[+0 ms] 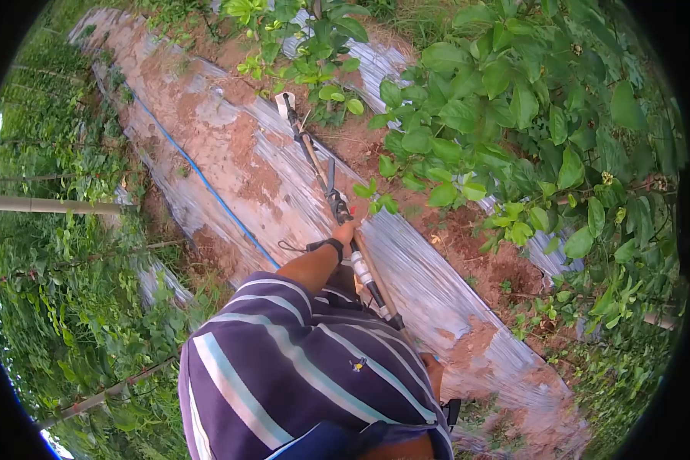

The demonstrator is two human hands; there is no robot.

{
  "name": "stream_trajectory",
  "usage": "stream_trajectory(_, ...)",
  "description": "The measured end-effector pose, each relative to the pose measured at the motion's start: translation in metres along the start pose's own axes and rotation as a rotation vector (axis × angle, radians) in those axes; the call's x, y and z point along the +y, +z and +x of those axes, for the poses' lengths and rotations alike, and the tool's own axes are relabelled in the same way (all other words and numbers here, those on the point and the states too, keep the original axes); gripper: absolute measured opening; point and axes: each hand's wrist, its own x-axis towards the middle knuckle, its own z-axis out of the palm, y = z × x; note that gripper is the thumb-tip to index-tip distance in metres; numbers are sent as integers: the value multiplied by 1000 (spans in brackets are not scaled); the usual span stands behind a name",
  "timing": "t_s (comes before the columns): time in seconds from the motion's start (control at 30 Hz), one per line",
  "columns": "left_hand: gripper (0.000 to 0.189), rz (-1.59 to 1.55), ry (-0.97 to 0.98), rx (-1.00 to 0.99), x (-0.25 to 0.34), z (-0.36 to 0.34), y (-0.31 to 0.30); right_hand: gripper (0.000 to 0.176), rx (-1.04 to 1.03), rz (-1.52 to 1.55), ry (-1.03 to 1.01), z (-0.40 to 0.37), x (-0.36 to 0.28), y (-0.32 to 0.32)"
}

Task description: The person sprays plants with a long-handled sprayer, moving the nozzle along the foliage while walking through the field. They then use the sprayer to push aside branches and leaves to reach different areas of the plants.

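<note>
A long pole-shaped tool (364,270) runs slantwise from beside my body towards the upper left. Its shaft is brown, with black clamps, a pale cylindrical section and a white piece at the far end. My left hand (346,233) is wrapped around it near the black fittings, just below a black lever. On that wrist sits a black band (334,247) with a thin cord loop. My right hand (434,371) shows only in part, low beside my striped shirt near the tool's rear. Its fingers are hidden, so its grip cannot be made out.
Silvery plastic sheeting (414,261), partly covered by reddish soil, stretches along the ground. A blue hose (199,172) lies across it on the left. Leafy branches (506,100) overhang the right side. Dense vines, wires and a horizontal post (50,205) stand on the left.
</note>
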Motion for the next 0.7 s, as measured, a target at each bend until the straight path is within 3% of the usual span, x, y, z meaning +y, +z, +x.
stream_trajectory(0.13,20,49,16,-11,14,7,-4,18,1,1,97,3,-23,13)
stream_trajectory(0.33,14,86,-12,-1,42,33,-16,20,133,-53,33,17,-52,52)
stream_trajectory(0.57,11,87,-75,-49,70,26,-34,22,157,-76,100,7,-119,77)
stream_trajectory(0.7,12,74,-127,-213,88,12,-51,21,175,-53,120,-6,-154,90)
